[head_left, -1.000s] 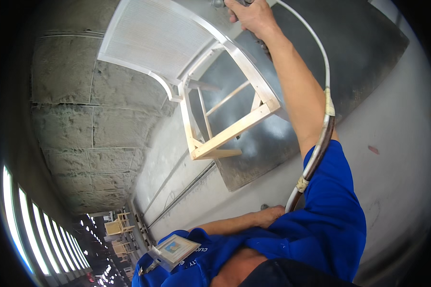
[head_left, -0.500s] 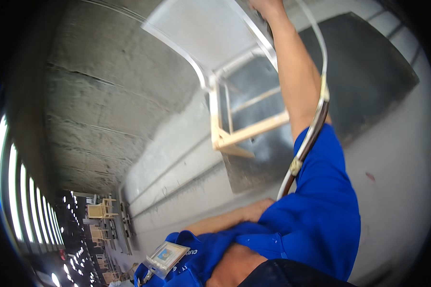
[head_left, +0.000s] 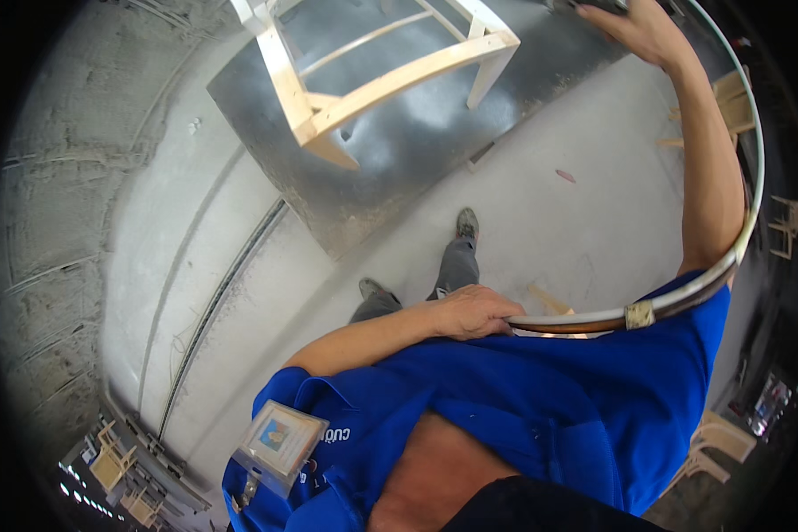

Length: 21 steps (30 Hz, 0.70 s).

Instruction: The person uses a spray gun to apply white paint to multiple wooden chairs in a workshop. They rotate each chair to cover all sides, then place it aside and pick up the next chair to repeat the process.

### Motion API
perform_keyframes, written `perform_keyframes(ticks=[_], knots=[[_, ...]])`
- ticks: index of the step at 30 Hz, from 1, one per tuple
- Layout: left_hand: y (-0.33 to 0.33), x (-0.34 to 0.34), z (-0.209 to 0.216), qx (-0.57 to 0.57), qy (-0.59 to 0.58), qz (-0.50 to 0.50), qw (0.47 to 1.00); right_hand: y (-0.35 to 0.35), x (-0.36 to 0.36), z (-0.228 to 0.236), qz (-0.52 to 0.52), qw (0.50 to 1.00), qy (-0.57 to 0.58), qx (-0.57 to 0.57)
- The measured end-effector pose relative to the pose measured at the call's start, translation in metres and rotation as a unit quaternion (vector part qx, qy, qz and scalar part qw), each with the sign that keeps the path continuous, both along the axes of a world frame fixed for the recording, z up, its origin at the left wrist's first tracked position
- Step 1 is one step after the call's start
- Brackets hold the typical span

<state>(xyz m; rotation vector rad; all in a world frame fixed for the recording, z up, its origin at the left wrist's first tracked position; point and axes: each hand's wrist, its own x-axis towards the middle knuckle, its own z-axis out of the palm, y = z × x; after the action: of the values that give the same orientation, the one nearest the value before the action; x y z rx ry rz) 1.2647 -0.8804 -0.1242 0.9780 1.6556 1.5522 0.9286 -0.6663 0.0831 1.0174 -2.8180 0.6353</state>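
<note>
Chair (head_left: 408,80): upper part cut by top edge.
Right hand (head_left: 643,31): cropped at top; tool (head_left: 566,5) mostly out of frame.
Left hand (head_left: 474,312): fingertips hidden at hose (head_left: 692,293).
Badge (head_left: 279,439): print too small.

One left hand (head_left: 474,312), one right hand (head_left: 645,34), one spray gun (head_left: 566,4), one white hose (head_left: 759,151), one badge (head_left: 279,442), two shoes (head_left: 467,223), one dark sheet (head_left: 350,208), one near wooden chair frame (head_left: 408,80); beyond, at least five pale chairs (head_left: 113,457).
</note>
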Motion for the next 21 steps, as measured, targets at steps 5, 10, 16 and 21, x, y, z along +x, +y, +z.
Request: perform_keyframes(ticks=[5, 10, 16, 21], knots=[[-0.049, 0.069, -0.008, 0.025, -0.012, -0.074, 0.997, -0.015, 0.137, -0.014, -0.257, 0.940, -0.151, -0.167], [-0.106, 0.110, -0.036, 0.017, -0.004, -0.070, 0.997, -0.085, 0.249, -0.082, -0.274, 0.870, -0.244, -0.328], [-0.163, 0.130, -0.057, -0.011, -0.032, -0.005, 0.999, -0.127, 0.303, -0.181, -0.291, 0.754, -0.338, -0.482], [-0.184, 0.149, -0.051, -0.078, 0.022, 0.080, 0.994, -0.107, 0.296, -0.251, -0.409, 0.702, -0.181, -0.554]])
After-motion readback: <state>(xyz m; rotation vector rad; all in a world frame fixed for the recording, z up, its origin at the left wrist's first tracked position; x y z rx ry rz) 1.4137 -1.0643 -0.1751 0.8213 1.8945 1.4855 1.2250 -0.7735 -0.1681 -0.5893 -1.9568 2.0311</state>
